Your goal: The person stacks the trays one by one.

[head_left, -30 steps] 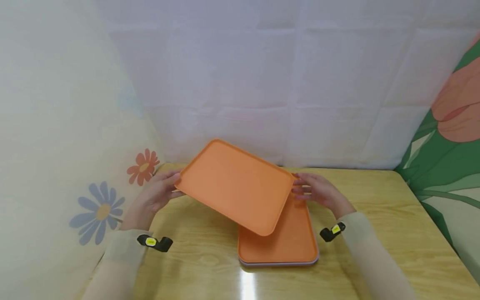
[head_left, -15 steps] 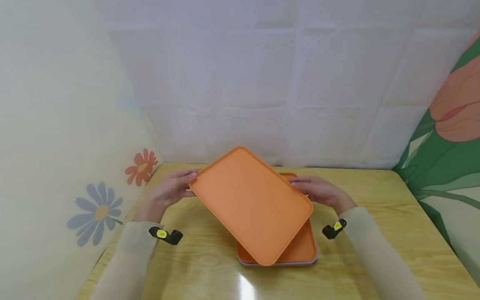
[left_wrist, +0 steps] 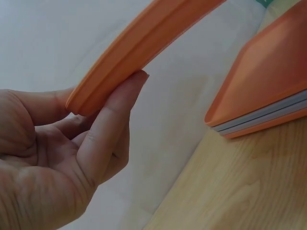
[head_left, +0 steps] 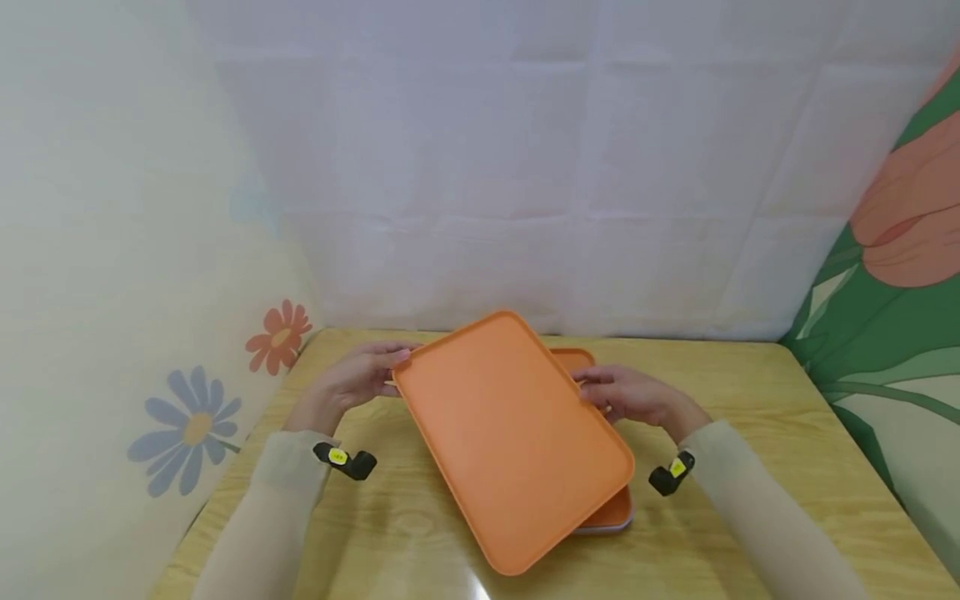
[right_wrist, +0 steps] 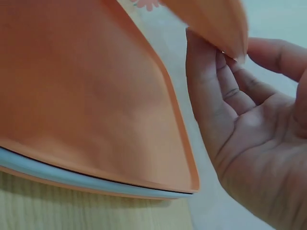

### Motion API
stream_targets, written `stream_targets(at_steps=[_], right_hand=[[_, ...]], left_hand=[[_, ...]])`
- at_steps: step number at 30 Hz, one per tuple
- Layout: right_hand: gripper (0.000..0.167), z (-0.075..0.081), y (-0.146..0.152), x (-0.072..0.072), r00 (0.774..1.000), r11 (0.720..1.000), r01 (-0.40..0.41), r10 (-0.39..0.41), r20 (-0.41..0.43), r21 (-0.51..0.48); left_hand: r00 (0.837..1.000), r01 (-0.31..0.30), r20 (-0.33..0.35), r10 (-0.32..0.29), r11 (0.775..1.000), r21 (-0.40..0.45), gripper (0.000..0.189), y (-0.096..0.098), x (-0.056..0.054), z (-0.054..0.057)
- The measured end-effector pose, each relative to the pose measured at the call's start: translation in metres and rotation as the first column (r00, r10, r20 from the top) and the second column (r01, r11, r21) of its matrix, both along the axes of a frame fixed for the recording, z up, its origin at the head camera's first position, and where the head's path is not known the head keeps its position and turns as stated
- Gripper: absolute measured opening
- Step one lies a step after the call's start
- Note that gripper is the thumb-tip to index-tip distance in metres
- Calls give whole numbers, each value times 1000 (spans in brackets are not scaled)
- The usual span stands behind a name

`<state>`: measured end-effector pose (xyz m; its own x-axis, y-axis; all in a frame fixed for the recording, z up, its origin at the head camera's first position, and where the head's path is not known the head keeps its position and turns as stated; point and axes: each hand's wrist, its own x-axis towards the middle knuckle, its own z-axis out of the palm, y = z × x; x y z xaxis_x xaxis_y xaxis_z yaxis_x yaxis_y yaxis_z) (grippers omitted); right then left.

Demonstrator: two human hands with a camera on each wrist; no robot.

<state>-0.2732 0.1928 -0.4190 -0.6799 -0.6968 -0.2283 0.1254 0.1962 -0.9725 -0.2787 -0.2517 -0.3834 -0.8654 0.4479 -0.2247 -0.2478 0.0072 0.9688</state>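
Observation:
My left hand (head_left: 358, 379) pinches an orange tray (head_left: 513, 442) at its left corner. The right hand (head_left: 626, 392) grips the same tray by its right edge; the left wrist and right wrist views show thumb and fingers on either side of the rim. The tray is held tilted and turned, with a rounded corner toward me, above a stack of trays. That stack (left_wrist: 268, 72) has an orange tray on top, pale grey layers under it and orange at the bottom. In the head view the held tray hides most of the stack.
The trays lie on a wood-grain table (head_left: 720, 375). Behind it hangs a creased white cloth (head_left: 465, 167). A flowered wall (head_left: 187, 433) bounds the left side, and a large floral panel (head_left: 892, 333) the right.
The held tray has turned clockwise, and its near corner has come toward me. My left hand has moved rightward with it. The right hand now grips the tray's edge. The stack stayed put.

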Motion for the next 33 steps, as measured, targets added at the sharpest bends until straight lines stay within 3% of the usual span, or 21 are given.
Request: stream_targets(at_steps=[7,12,16,22,29,33], right_hand=[[47,-6,-4,8,998,996,6,0,60,-91],[42,-12,-8,16,995,980,50,-32,93,-194],[52,-14,-13,22,992,968,101,-81,92,-231],[58,-18,-16,30,978,945,202,-181,102,-257],[55,-22,-9,32,946,897,324,-303,116,-301],[57,-24,-3,32,943,884,333,-316,108,-327]], left_hand=[[999,-36,31,36,999,-6,45,5,-6,-1],[993,-116,-9,116,993,-5,42,7,-7,-3],[984,-173,-38,173,985,20,53,12,-4,-8],[984,-176,-27,176,984,-9,73,31,12,-20],[990,-135,-51,135,991,-8,66,49,38,-26],[994,-99,-48,99,995,3,66,55,48,-27]])
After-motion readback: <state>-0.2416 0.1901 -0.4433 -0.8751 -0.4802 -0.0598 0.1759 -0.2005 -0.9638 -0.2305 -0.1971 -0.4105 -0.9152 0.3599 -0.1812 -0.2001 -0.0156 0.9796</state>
